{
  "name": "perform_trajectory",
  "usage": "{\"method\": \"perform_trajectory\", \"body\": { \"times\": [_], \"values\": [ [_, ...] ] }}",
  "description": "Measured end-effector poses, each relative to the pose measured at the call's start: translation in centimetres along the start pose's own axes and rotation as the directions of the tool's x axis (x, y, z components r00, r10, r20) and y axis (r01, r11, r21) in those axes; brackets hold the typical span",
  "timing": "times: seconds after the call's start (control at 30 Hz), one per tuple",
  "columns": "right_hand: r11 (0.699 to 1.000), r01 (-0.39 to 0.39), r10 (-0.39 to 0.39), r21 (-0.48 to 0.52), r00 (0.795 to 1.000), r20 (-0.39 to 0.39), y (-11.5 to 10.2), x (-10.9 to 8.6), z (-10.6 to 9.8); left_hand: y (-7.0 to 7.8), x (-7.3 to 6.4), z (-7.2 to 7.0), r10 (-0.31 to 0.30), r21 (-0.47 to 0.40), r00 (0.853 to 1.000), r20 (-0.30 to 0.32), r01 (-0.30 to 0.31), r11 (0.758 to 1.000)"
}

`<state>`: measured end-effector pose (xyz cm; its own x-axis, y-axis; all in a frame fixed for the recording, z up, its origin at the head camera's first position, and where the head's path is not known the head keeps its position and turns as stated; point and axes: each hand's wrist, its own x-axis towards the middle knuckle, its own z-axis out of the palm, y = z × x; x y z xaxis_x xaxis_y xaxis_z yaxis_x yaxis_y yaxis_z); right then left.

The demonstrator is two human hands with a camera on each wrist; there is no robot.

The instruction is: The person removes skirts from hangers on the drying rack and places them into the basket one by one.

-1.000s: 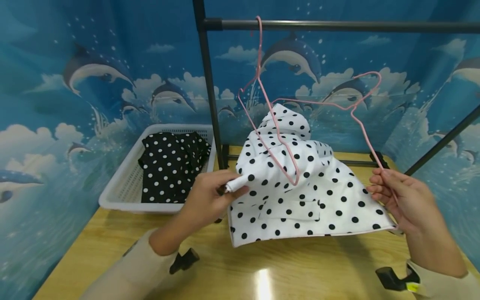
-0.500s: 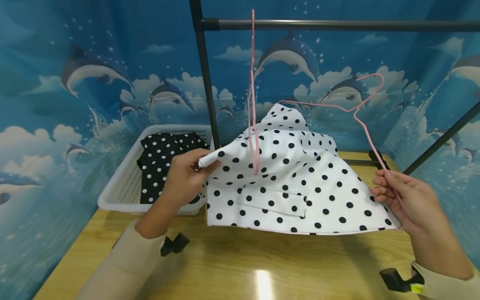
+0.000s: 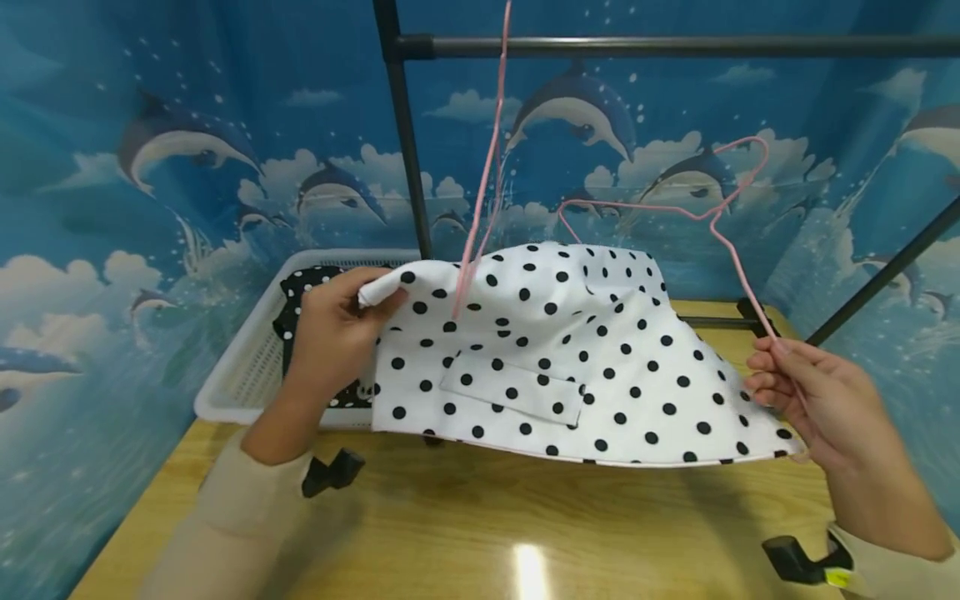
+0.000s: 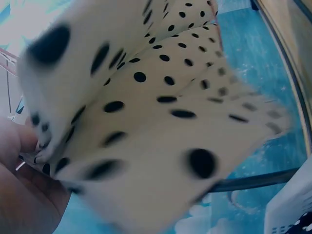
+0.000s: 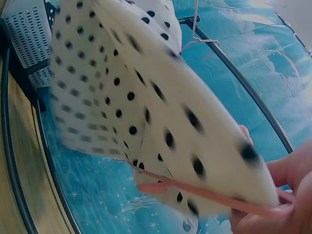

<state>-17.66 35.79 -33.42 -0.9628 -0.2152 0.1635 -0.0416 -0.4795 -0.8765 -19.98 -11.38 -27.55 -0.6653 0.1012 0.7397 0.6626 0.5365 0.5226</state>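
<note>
A white garment (image 3: pixel 630 358) with black dots and a pocket flap is stretched between the two hands. The left hand (image 3: pixel 337 337) pinches its upper left edge; the left wrist view shows folded cloth at those fingers (image 4: pixel 24 141). At the right, the right hand (image 3: pixel 832 400) grips a pink wire hanger (image 3: pixel 737 265) by its side, and the garment's lower right corner meets that hand. The hanger's hook points up, and part of its frame is hidden behind the cloth. In the right wrist view the hanger's wire (image 5: pixel 214 195) runs along the cloth into the hand.
Another pink hanger (image 3: pixel 498 104) dangles at the black rack rail (image 3: pixel 675 47), overlapping the garment. Left of the rack post (image 3: pixel 405 142), a white basket (image 3: pixel 225 408) holds black cloth with white dots (image 3: pixel 307 287). Below is a wooden table (image 3: pixel 525 517).
The left hand has moved left and up, spreading the garment wider. The dangling hanger has turned edge-on and swung left. The right hand has stayed nearly still.
</note>
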Motion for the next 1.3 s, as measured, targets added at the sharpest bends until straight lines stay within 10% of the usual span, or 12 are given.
{"method": "perform_trajectory", "body": {
  "times": [0.6,1.3],
  "values": [
    [0.999,-0.003,0.005,-0.052,0.999,0.040,0.1,-0.1,0.9,1.8,5.1,-3.7,0.142,0.155,0.984,-0.110,-0.124,0.980],
    [0.995,0.022,-0.020,-0.099,1.000,0.022,0.0,0.2,1.4,3.4,8.9,-7.3,-0.007,0.250,0.991,-0.136,0.041,0.967]
  ]
}}
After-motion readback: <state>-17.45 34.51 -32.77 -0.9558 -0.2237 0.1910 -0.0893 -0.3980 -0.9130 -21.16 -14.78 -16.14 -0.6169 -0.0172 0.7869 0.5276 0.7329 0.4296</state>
